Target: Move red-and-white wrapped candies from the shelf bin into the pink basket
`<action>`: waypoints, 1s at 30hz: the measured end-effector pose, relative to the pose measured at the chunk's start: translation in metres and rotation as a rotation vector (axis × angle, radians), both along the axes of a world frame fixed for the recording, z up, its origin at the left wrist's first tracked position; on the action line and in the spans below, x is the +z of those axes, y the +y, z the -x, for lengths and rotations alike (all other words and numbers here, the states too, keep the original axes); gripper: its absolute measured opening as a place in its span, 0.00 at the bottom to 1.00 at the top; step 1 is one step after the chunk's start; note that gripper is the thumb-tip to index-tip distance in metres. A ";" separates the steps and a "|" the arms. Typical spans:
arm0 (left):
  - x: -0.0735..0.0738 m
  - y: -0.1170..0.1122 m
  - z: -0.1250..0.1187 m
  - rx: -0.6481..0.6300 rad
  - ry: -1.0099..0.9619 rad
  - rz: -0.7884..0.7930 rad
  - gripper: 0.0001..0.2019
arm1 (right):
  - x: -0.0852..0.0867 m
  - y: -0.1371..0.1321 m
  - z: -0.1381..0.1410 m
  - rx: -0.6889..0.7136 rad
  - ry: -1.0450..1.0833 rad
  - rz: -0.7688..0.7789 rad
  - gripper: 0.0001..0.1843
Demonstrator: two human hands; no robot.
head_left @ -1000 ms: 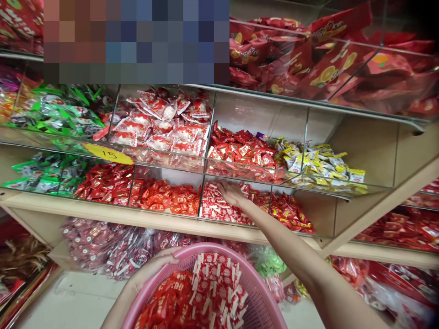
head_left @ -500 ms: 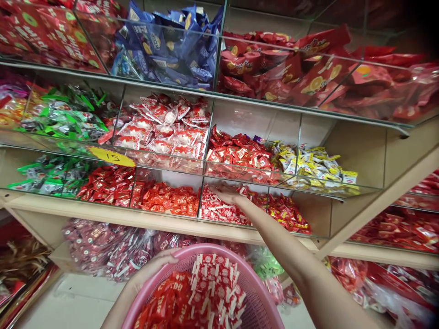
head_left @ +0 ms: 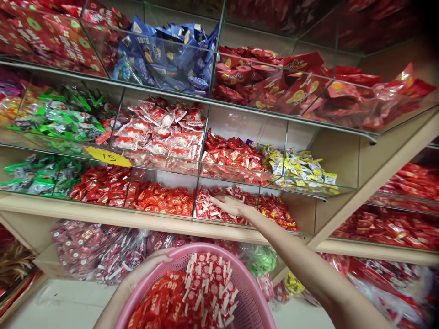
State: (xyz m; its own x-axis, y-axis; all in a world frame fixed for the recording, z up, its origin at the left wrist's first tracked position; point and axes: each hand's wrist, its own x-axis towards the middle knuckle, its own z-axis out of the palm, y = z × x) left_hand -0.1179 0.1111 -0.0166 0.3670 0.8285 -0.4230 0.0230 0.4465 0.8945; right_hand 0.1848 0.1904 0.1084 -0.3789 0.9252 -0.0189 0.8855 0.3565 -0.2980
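Note:
My right hand (head_left: 230, 204) reaches into the lowest glass bin and lies palm down, fingers stretched out, on a heap of red-and-white wrapped candies (head_left: 210, 208). I cannot see anything gripped in it. My left hand (head_left: 151, 264) curls over the far left rim of a pink plastic basket (head_left: 255, 304) held low in front of me. The basket holds orange-red candies (head_left: 161, 301) on the left and red-and-white candies (head_left: 211, 285) on the right.
Glass-fronted shelf bins hold green (head_left: 61, 114), white-red (head_left: 161, 130), red (head_left: 233, 153), yellow (head_left: 298, 169) and blue (head_left: 171, 55) packets. A yellow price tag (head_left: 108, 156) reads 15. Bagged sweets (head_left: 103, 251) sit below the wooden shelf edge (head_left: 137, 219).
The view has tilted upward, showing the blue packets above. My right hand has slid slightly left and lower over the red-and-white candies. My left hand stays on the basket rim.

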 end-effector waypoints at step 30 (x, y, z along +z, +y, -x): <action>0.018 -0.007 -0.004 0.000 0.129 -0.115 0.18 | 0.004 -0.033 -0.002 -0.322 -0.246 -0.236 0.32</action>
